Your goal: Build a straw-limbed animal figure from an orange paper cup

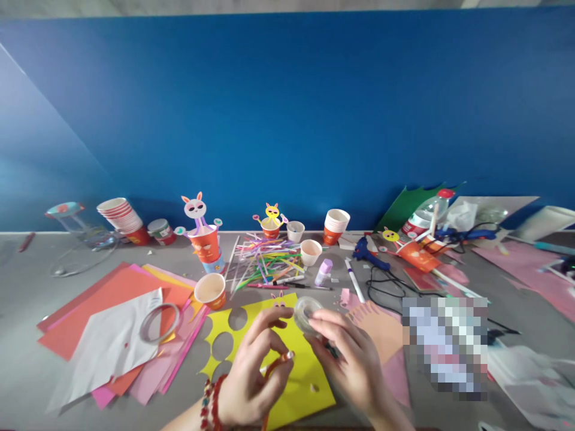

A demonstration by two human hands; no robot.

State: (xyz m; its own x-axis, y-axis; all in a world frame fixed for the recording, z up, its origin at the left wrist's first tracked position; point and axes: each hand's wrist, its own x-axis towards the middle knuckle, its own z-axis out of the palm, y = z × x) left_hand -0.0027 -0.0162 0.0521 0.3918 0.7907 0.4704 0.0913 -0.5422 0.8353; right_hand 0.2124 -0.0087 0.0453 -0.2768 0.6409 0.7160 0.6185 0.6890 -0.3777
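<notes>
My right hand [348, 353] pinches a clear round piece [305, 312], like a small roll of clear tape, between thumb and fingers. Beneath that hand a small dark item shows partly; I cannot make out what it is. Facing it, my left hand [254, 374] curls round a slim orange-brown stick [283, 359] with a pale end, its index finger reaching toward the clear roll. Both hands hover over a yellow paper sheet [303, 395] with round holes cut along its left side. A small bunny-face cutout [278, 301] lies at the sheet's far edge, partly hidden.
Coloured papers [112, 299] with a grey tape roll [144, 326] lie left. Paper cups [210, 291] stand beyond, near a bunny cup figure [205, 245] and a pile of colourful sticks [269, 263]. A blue glue gun [371, 256] with a black cable, and a bottle [424, 214], are right.
</notes>
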